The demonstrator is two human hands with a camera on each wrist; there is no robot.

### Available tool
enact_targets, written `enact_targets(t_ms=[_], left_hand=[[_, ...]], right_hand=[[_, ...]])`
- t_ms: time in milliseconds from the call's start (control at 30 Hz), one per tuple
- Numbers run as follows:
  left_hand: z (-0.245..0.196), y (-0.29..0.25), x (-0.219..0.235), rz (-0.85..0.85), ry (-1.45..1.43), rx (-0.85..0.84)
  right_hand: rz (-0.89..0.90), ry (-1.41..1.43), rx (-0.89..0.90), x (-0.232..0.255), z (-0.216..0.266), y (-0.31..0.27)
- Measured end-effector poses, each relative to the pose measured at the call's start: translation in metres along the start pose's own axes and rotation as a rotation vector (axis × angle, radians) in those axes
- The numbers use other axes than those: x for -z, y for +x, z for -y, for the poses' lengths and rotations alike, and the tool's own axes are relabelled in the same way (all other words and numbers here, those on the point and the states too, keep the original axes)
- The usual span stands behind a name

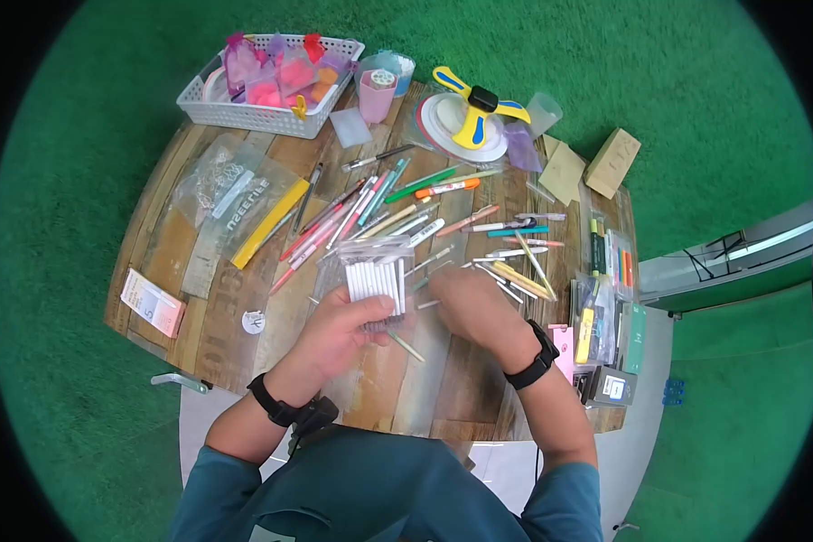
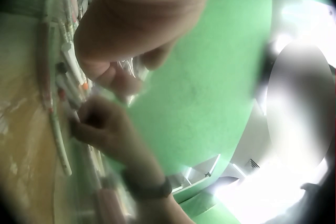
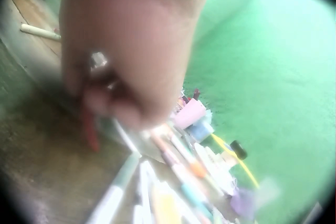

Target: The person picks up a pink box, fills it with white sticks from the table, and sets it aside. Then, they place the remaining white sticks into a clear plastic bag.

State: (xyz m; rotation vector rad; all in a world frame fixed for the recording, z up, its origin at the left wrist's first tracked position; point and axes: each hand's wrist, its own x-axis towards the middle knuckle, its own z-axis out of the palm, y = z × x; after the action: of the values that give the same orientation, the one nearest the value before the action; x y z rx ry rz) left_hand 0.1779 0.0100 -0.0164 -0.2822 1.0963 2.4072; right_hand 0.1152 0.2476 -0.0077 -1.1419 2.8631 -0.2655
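Note:
My left hand (image 1: 339, 330) grips a clear plastic pouch (image 1: 408, 322) between thumb and fingers. Inside the pouch stands a row of slim white sticks (image 1: 375, 282). Over the loose pens at the table's middle, my right hand (image 1: 479, 307) is curled and slightly blurred. A pale stick end (image 1: 427, 304) pokes out beside its fingers in the head view. The right wrist view shows a slim reddish pen (image 3: 90, 132) running down from the curled fingertips. Under the pouch, a light green pen (image 1: 406, 347) lies on the wood.
Scattered pens and markers (image 1: 379, 199) cover the table's middle. Behind them stand a white basket (image 1: 244, 117) of small bags, a pink cup (image 1: 376, 101) and a yellow-blue tool (image 1: 474, 126). A yellow-edged zip bag (image 1: 253, 203) lies left; boxes and a black case (image 1: 610, 387) line the right edge.

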Motion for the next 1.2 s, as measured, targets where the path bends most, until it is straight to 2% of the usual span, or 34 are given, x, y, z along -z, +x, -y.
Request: enact_targets(t_ms=[133, 200, 233, 300, 400, 533, 667, 767, 1000, 1067, 1200], left_hand=[[0.003, -0.003, 0.002, 0.062, 0.021, 0.031], [0.004, -0.004, 0.001, 0.085, 0.036, 0.044], [0.005, -0.004, 0.0, 0.113, 0.053, 0.063], [0.008, -0.004, -0.003, 0.112, 0.068, 0.087], [0.012, -0.004, -0.008, 0.139, 0.099, 0.119], [0.013, -0.007, -0.015, 0.196, 0.163, 0.108], [0.015, -0.009, -0.015, 0.221, 0.182, 0.109], [0.017, -0.009, -0.014, 0.244, 0.145, 0.104], [0.018, -0.008, -0.013, 0.279, 0.07, 0.136], [0.018, -0.007, -0.012, 0.289, 0.043, 0.148], [0.013, -0.007, -0.013, 0.31, 0.018, 0.176]], right_hand=[[-0.126, 0.172, 0.023, 0.022, 0.004, -0.014], [-0.236, 0.591, -0.322, 0.041, 0.017, -0.023], [-0.234, 0.592, -0.323, 0.042, 0.019, -0.027], [-0.555, 1.132, -0.225, 0.044, 0.02, -0.034], [-0.647, 1.247, -0.242, 0.064, 0.034, -0.036], [-0.69, 1.256, -0.216, 0.059, 0.042, -0.035], [-0.643, 1.254, -0.188, 0.049, 0.043, -0.038], [-0.527, 1.248, -0.202, 0.046, 0.044, -0.041], [-0.44, 1.075, -0.292, 0.057, 0.046, -0.04], [-0.379, 0.849, -0.107, 0.063, 0.043, -0.036], [-0.284, 0.95, -0.2, 0.063, 0.05, -0.038]])
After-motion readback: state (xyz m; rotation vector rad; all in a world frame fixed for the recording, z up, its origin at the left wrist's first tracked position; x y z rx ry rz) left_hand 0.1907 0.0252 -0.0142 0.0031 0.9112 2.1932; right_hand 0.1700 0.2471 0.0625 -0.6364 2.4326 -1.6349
